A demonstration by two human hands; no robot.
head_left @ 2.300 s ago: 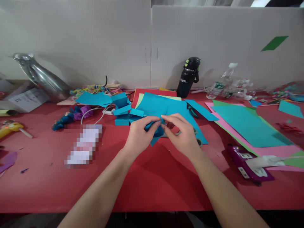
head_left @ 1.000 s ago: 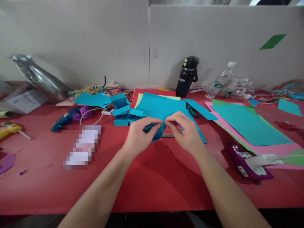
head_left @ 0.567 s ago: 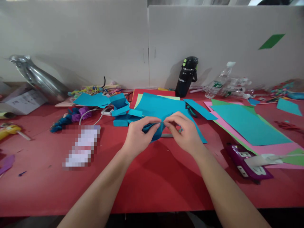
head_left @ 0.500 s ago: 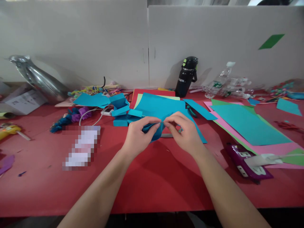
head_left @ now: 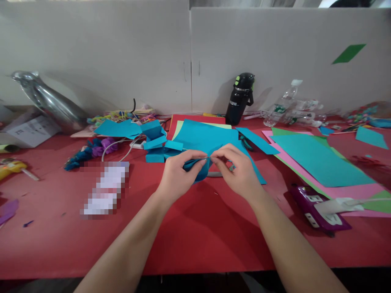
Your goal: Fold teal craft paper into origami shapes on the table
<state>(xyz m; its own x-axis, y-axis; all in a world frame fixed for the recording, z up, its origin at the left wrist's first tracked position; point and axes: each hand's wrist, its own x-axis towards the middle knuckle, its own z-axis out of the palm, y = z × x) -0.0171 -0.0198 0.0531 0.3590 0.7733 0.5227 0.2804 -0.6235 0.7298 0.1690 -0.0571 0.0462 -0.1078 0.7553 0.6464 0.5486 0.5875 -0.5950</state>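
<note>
Between my two hands, above the red table, is a curved piece of blue paper [head_left: 201,174]. My left hand [head_left: 180,171] is closed on it, with thumb and fingertips pinching its upper edge. My right hand [head_left: 233,169] pinches the same paper at its right edge, fingertips nearly touching those of the left. The fingers hide part of the piece. Behind the hands a large blue sheet [head_left: 201,136] lies flat. Several folded blue paper strips [head_left: 155,142] are piled just left of it.
A purple power strip [head_left: 320,209] with a white plug sits at right, near coloured sheets [head_left: 320,158]. A black bottle [head_left: 240,99] and a clear plastic bottle [head_left: 282,105] stand at the back. On the left are a metal jug [head_left: 51,99] and a yellow glue gun [head_left: 14,167].
</note>
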